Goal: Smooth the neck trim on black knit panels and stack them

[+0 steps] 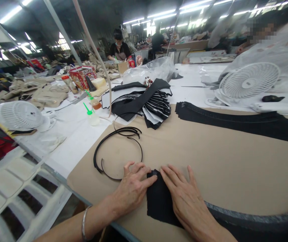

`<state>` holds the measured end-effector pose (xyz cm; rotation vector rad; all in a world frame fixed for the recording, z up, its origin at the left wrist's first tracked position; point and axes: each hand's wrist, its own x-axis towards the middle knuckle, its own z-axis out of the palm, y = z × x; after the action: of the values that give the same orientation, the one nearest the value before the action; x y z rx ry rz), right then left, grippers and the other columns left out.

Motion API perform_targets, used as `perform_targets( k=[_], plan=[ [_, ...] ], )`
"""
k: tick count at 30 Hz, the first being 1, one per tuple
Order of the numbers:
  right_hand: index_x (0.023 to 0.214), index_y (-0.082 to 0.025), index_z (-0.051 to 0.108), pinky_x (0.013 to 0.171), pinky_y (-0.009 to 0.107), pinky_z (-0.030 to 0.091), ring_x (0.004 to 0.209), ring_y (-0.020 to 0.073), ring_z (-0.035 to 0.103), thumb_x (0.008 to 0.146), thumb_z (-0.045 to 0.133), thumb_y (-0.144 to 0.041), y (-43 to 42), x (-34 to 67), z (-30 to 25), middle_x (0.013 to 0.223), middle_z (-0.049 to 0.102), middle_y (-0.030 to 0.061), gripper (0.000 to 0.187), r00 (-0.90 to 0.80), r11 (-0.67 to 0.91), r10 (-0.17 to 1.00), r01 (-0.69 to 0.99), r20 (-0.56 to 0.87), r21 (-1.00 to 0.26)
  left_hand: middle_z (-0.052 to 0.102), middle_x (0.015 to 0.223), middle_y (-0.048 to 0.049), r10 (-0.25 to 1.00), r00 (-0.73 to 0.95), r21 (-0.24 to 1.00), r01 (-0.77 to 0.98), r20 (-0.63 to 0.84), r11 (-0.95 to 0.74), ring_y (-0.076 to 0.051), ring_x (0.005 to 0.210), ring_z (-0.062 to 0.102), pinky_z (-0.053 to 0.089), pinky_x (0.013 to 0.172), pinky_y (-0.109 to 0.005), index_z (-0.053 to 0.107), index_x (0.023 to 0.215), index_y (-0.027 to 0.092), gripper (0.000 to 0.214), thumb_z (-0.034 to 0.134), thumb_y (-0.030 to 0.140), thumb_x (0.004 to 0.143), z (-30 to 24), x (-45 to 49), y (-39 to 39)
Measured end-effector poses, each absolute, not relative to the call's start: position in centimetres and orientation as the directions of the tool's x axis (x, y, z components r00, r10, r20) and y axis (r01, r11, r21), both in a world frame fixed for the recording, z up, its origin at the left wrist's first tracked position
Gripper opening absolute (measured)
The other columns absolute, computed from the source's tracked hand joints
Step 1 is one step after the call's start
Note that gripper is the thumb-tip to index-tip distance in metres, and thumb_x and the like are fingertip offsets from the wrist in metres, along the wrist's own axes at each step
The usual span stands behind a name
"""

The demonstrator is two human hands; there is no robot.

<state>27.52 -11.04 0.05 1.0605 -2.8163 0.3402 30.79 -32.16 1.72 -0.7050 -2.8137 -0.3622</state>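
Note:
A black fabric piece (159,201) lies on the tan paper sheet (209,154) at the near edge of the table. My left hand (132,186) rests flat on the paper with its fingers spread, fingertips pressing the upper left corner of the fabric. My right hand (185,198) lies flat on top of the fabric, fingers stretched out and pointing at the same corner. Thin black curved strips (120,148) lie in a loop just beyond my left hand.
A pile of black and striped fabric pieces (146,102) sits mid-table, a long black curved piece (237,121) to the right. Two white fans (247,84) (19,116), glue bottles (92,116) and a plastic bag (151,70) stand around. Other people work at the far tables.

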Motion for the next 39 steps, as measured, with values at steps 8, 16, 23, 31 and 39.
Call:
perform_targets(
  k=[8,16,23,31,39],
  plan=[
    [0.13,-0.014,0.054,0.114,0.052,-0.011,0.131,0.0203,0.039,0.081,0.04,-0.012,-11.7,27.8,0.3,0.137,0.052,0.0045,0.051,-0.707,0.712,-0.639,-0.693,0.303,-0.113,0.062,0.12,-0.0024,0.457,-0.85,0.165,0.506,0.263,0.846,-0.02,0.119,0.044,0.014,0.104,-0.045,0.056,0.123,0.03,0.033,0.048,0.02,0.092,1.5,31.0,-32.3],
    [0.136,-0.012,0.046,0.113,0.058,-0.01,0.134,0.0212,0.034,0.086,0.034,-0.009,-11.7,28.0,0.0,0.145,0.043,0.0063,0.052,-0.677,0.698,-0.688,-0.716,0.259,-0.019,0.063,0.122,-0.0006,0.467,-0.847,0.155,0.513,0.255,0.844,-0.019,0.121,0.044,0.013,0.104,-0.045,0.053,0.125,0.029,0.035,0.046,0.019,0.093,1.2,31.1,-32.5],
    [0.136,-0.008,0.045,0.11,0.063,-0.011,0.133,0.0277,0.037,0.092,0.042,-0.026,-12.2,28.0,-0.2,0.144,0.043,0.0113,0.048,-0.656,0.684,-0.709,-0.729,0.259,0.024,0.063,0.122,-0.0011,0.472,-0.843,0.132,0.515,0.258,0.847,-0.02,0.121,0.043,0.011,0.107,-0.045,0.053,0.127,0.031,0.036,0.047,0.023,0.093,1.1,31.1,-32.7],
    [0.137,-0.004,0.043,0.113,0.063,-0.003,0.137,0.0278,0.03,0.093,0.039,-0.032,-13.2,29.1,-0.1,0.145,0.039,0.0157,0.051,-0.696,0.726,-0.661,-0.687,0.282,0.006,0.063,0.122,-0.0027,0.481,-0.832,0.131,0.528,0.276,0.839,-0.019,0.121,0.043,0.004,0.11,-0.045,0.053,0.127,0.026,0.035,0.044,0.02,0.093,1.3,31.2,-32.6],
    [0.139,-0.002,0.038,0.112,0.062,-0.005,0.134,0.0275,0.035,0.091,0.044,-0.03,-12.8,29.2,-0.5,0.146,0.036,0.0194,0.056,-0.681,0.723,-0.663,-0.691,0.31,0.029,0.063,0.123,-0.0014,0.492,-0.827,0.107,0.534,0.273,0.838,-0.018,0.121,0.045,0.004,0.111,-0.044,0.055,0.122,0.026,0.031,0.048,0.019,0.092,1.3,31.3,-32.8]
  ],
)
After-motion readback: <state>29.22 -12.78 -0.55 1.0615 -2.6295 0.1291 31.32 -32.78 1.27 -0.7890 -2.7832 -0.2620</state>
